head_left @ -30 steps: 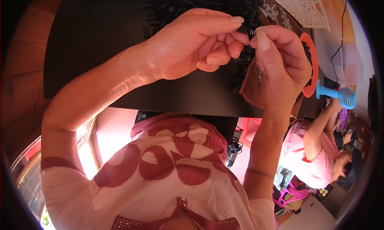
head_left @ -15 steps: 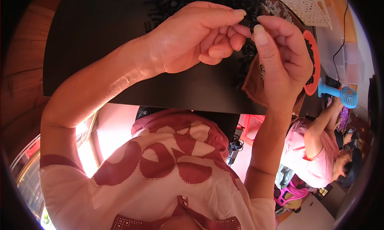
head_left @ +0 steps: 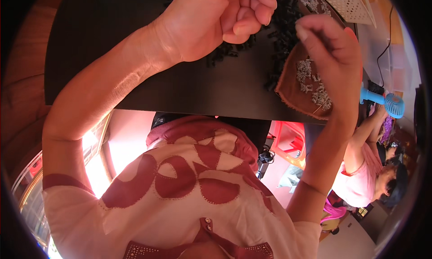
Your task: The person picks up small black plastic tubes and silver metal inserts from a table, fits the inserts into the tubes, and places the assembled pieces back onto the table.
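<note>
My left hand [head_left: 225, 20] is over the dark table near the upper edge. Its fingers are curled, while the thumb and fingertip ends run out of the picture, so whatever they grip is hidden. Small black cylindrical pieces [head_left: 229, 52] lie beneath it. At the right, my right hand [head_left: 333, 52] hovers beside a brown cloth [head_left: 288, 88] that carries small silver metal pieces [head_left: 320, 97]. Its thumb and forefinger come together in a pinch, and I cannot make out anything between them. More black pieces [head_left: 284, 24] are heaped between the two hands.
A perforated cream-coloured basket [head_left: 351, 4] stands at the far right. Past my right wrist is a small blue fan [head_left: 393, 106], with another person in pink [head_left: 360, 178] beyond it. A red plastic stool [head_left: 290, 142] is below the table [head_left: 180, 94].
My hands were together at a small black piece and are now apart. The right has moved to the right, uncovering the cloth and silver pieces; the left has moved up, partly out of view.
</note>
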A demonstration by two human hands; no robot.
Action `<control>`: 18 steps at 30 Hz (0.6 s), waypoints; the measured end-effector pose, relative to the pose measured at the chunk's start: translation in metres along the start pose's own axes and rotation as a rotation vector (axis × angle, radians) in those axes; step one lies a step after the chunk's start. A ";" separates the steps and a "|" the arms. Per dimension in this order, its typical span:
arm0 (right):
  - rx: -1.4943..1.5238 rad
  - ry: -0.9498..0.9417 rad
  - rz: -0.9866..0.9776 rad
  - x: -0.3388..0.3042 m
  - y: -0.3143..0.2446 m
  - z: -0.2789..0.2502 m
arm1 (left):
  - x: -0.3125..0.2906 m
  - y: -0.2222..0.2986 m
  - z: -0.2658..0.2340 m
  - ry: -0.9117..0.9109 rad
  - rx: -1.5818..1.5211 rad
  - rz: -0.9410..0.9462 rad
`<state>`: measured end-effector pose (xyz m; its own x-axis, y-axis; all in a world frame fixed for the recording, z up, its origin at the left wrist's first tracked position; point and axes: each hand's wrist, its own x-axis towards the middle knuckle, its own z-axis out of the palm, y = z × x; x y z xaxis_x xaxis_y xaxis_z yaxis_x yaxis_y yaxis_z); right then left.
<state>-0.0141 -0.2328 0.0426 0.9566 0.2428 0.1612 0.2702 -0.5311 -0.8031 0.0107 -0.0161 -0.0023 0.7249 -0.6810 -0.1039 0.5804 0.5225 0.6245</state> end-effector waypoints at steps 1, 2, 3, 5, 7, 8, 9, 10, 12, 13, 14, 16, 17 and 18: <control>-0.179 -0.055 -0.086 -0.001 0.006 0.000 | 0.001 0.000 -0.001 0.021 -0.003 0.033; -0.358 -0.109 -0.172 -0.001 0.010 0.001 | 0.001 -0.001 -0.001 0.043 -0.005 0.067; -0.451 -0.140 -0.211 0.000 0.014 0.005 | -0.003 0.004 0.008 0.092 -0.026 0.056; -0.543 -0.149 -0.226 -0.001 0.015 0.012 | 0.000 0.001 0.001 0.069 -0.035 0.056; -0.678 -0.178 -0.224 0.001 0.014 0.017 | -0.001 0.002 0.003 0.051 -0.044 0.063; -0.678 -0.178 -0.225 0.002 0.013 0.019 | -0.002 0.003 0.005 0.096 -0.025 0.066; -0.716 -0.185 -0.230 0.004 0.012 0.021 | -0.004 0.004 0.007 0.143 -0.006 0.072; -0.753 -0.192 -0.236 0.005 0.011 0.022 | -0.003 0.004 0.005 0.145 -0.007 0.075; -0.762 -0.195 -0.266 0.006 0.013 0.023 | -0.003 0.004 -0.002 0.062 -0.026 0.088; -0.770 -0.196 -0.293 0.007 0.013 0.023 | -0.003 0.004 -0.004 0.064 -0.027 0.092; -0.771 -0.199 -0.298 0.007 0.012 0.022 | -0.003 0.005 -0.005 0.059 -0.038 0.088; -0.587 -0.113 -0.352 0.006 0.010 0.018 | -0.004 0.010 0.001 0.052 -0.048 0.093; -0.590 -0.113 -0.359 0.003 0.006 0.017 | -0.006 0.012 0.007 0.070 -0.091 0.072; -0.420 -0.086 -0.227 0.001 0.000 0.016 | -0.007 0.015 0.012 0.091 -0.129 0.056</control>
<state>-0.0152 -0.2196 0.0332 0.8608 0.4471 0.2433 0.5085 -0.7346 -0.4492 0.0100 -0.0093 0.0171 0.7848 -0.6026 -0.1446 0.5765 0.6244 0.5271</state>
